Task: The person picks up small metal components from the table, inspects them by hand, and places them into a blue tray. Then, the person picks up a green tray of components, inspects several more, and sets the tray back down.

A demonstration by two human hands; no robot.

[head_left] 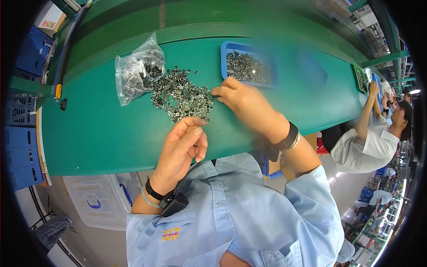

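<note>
A loose pile of small metal and black parts (182,95) lies spread on the green table. At its near edge is my left hand (180,144), fingers curled and thumb close to the index finger; whatever may be between them is too small to make out. My right hand (244,100) reaches to the pile's right edge, thumb and fingertips pinched together, with what they grip hidden. A clear plastic bag (133,78) holding more such parts lies against the pile's far left side. Beyond my right hand, a blue tray (224,58) contains many similar small parts.
The green tabletop (98,138) has a raised ledge along its far side. A green tray (359,78) sits at the far right, near a co-worker in a white shirt (364,149). Blue crates (20,151) stand left, and a lidded clear bin (95,200) is below the table.
</note>
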